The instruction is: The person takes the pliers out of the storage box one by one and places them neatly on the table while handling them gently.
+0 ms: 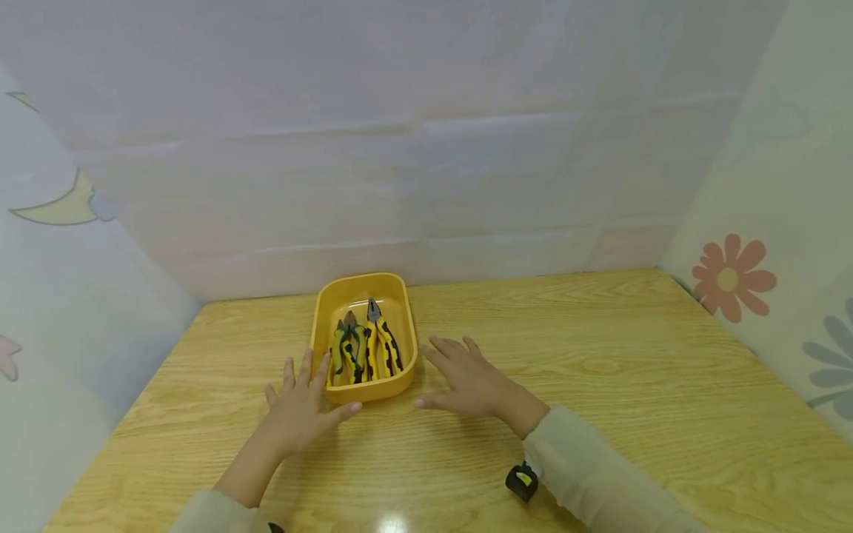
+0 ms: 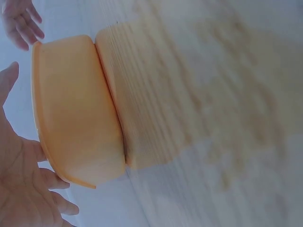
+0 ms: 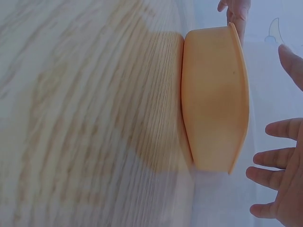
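Note:
A yellow-orange plastic tray (image 1: pixel 373 393) stands on the table, holding several pliers side by side. The largest pliers (image 1: pixel 371 354) have yellow and black handles and a dark head. Left of them lie smaller pliers (image 1: pixel 349 323), partly overlapping. My left hand (image 1: pixel 298 413) is at the tray's front left corner with fingers spread; in the left wrist view its fingertips meet the rim of the tray (image 2: pixel 78 109). On the other side, my right hand (image 1: pixel 469 385) hovers spread, its fingertips apart from the tray wall (image 3: pixel 213 94) in the right wrist view.
The wood-grain table (image 1: pixel 600 355) runs back to a pale covered wall (image 1: pixel 426 185) just behind the tray. Side walls carry printed flowers (image 1: pixel 733 278) and a moon. A black strapped device (image 1: pixel 522 482) sits at my right wrist.

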A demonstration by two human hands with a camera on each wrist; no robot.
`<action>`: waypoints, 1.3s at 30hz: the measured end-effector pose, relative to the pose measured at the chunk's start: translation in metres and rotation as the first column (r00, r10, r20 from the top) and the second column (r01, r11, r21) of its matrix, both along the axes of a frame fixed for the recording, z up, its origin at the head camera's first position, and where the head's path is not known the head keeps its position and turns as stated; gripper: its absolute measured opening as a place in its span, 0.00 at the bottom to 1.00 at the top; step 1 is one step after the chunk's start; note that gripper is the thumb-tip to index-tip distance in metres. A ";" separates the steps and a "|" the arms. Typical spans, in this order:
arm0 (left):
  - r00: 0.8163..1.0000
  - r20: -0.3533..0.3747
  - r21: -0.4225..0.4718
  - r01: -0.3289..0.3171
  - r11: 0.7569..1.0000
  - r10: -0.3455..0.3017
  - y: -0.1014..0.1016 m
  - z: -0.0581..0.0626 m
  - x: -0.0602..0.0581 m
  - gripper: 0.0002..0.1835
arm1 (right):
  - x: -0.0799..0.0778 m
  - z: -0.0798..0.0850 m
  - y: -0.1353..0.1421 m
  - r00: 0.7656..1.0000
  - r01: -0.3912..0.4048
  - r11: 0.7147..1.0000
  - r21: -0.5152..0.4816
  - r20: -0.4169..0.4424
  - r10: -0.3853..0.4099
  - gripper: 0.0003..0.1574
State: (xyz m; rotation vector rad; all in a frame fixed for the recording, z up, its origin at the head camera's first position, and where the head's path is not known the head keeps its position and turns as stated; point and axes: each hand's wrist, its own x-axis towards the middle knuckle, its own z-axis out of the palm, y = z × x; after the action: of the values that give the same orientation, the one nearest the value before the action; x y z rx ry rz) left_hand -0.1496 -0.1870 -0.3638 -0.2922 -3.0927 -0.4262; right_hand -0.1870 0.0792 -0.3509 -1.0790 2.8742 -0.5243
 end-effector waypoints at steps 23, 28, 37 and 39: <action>1.000 -0.005 0.000 -0.013 1.000 0.013 -0.003 0.000 -0.005 0.50 | -0.004 0.004 -0.012 1.000 -0.004 0.999 -0.032 -0.015 0.004 0.53; 1.000 -0.007 0.006 -0.015 1.000 0.015 -0.004 0.000 -0.005 0.50 | -0.005 0.004 -0.016 1.000 -0.005 0.999 -0.038 -0.018 0.004 0.53; 1.000 0.011 0.026 -0.018 0.999 0.018 -0.006 0.000 -0.006 0.50 | -0.007 0.004 -0.020 1.000 0.003 0.999 -0.047 -0.013 -0.003 0.53; 1.000 0.016 0.032 -0.019 0.999 0.019 -0.006 0.000 -0.007 0.51 | -0.007 0.005 -0.021 1.000 0.008 0.999 -0.048 -0.003 -0.008 0.53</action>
State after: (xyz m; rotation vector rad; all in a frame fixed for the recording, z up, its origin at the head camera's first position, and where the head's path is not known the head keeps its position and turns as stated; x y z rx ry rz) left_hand -0.1561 -0.1935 -0.3642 -0.2601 -3.0982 -0.4797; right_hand -0.1942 0.0587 -0.3462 -1.0762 2.8836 -0.5961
